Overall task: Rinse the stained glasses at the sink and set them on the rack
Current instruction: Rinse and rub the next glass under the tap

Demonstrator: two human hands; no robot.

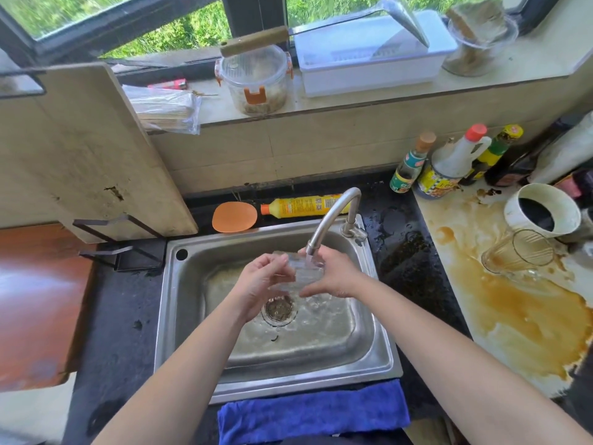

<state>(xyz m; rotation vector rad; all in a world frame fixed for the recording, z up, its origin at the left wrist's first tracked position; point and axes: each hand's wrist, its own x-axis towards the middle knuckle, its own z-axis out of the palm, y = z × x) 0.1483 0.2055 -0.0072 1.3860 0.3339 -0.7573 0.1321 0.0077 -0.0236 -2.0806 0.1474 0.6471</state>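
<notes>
Far to the left of our left hand stands a black wire stand [118, 248] holding a cutting board [96, 149]. We cannot tell whether that is the rack meant, so we should settle it before lifting anything wet. Our left hand [261, 284] curls its fingers round one end of the clear ribbed glass [301, 273], which lies roughly on its side over the sink [179, 316], just above the drain strainer [279, 309]. Between our two hands and just above the glass, the faucet [333, 213] pours its stream onto the glass wall. Our right hand [337, 274] is clamped on the other end, fingers wrapped round it. To rinse well, we judge it best to tilt the mouth toward the stream so water flushes the inside, turn the glass between both hands, and rub any brown film with a thumb. Wet glass is likely slippery, so one hand should hold firm whenever the other shifts. Well to the right of our right hand, a second stained glass [519, 255] lies tipped in a brown spill [513, 316] on the counter, waiting its turn.
</notes>
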